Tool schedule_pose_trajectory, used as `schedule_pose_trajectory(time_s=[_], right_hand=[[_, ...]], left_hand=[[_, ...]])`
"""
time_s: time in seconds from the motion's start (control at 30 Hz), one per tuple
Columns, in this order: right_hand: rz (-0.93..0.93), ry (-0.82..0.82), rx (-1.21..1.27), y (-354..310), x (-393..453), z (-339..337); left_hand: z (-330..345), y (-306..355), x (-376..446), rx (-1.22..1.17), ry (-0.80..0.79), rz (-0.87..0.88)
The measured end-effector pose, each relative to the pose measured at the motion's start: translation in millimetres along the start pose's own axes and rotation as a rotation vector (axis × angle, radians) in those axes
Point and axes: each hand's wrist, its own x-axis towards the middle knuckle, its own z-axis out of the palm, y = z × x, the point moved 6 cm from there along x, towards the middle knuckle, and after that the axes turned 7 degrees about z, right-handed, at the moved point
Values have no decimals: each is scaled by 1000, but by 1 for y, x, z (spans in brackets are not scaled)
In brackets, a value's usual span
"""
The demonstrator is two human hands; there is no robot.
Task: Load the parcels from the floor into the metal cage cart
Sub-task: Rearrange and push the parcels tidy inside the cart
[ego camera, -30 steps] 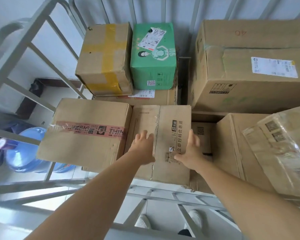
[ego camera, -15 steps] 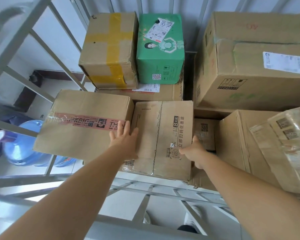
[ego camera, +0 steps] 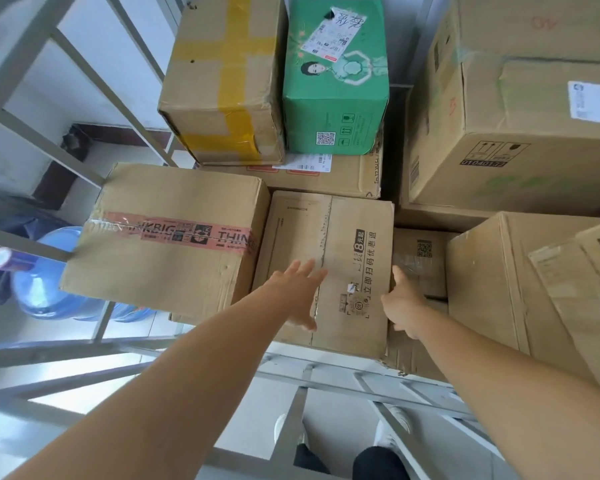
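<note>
I look down into the metal cage cart [ego camera: 84, 77], which is packed with cardboard parcels. A brown box with black printed characters [ego camera: 354, 244] lies at the front middle, between a red-taped box [ego camera: 167, 244] and a plain brown box [ego camera: 482, 282]. My left hand [ego camera: 298, 292] lies flat on its top with straight fingers. My right hand [ego camera: 404, 306] is at the box's right edge, thumb up along the edge, fingers hooked down its side into the gap and mostly hidden.
At the back stand a yellow-taped box [ego camera: 222, 74], a green box [ego camera: 336, 81] and a large brown carton [ego camera: 510, 116]. A plastic-wrapped parcel [ego camera: 586, 271] leans at the far right. A blue water bottle [ego camera: 39, 282] stands outside the bars, left. My shoes [ego camera: 284, 431] show below the front rail.
My left hand slid right, off the seam beside the red-taped box and onto the printed box's top. My right hand stayed at the box's right edge, with its thumb now raised.
</note>
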Motion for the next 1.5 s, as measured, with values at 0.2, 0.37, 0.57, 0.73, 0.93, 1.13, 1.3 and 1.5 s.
schedule_pose_trajectory(time_s=[0.2,0.37,0.57,0.73,0.93,1.13,1.3,1.5], right_hand=[[-244,89,-423,-25,-14,16],[-204,65,-607,-45,-26,36],[-132,91,-634,-48,-17,34],[-124,106,-654,-52,-16,36],[-212,94,-643,-63,-36,25],[-358,217,-613,-72,-93,-3],[-344,338,-532,-52,-148,-50],[-354,519,-482,-10,-203,-123]], left_hand=[[-20,-31,-5,116,218,-197],[-25,-70,-25,-19,280,-453],[-18,-100,-28,-88,348,-478],[-16,-107,-26,-69,306,-412],[-33,-97,-36,-1,267,-358],[-57,-35,-50,-11,379,-139],[-85,43,-68,-41,447,20],[-115,136,-86,54,528,178]])
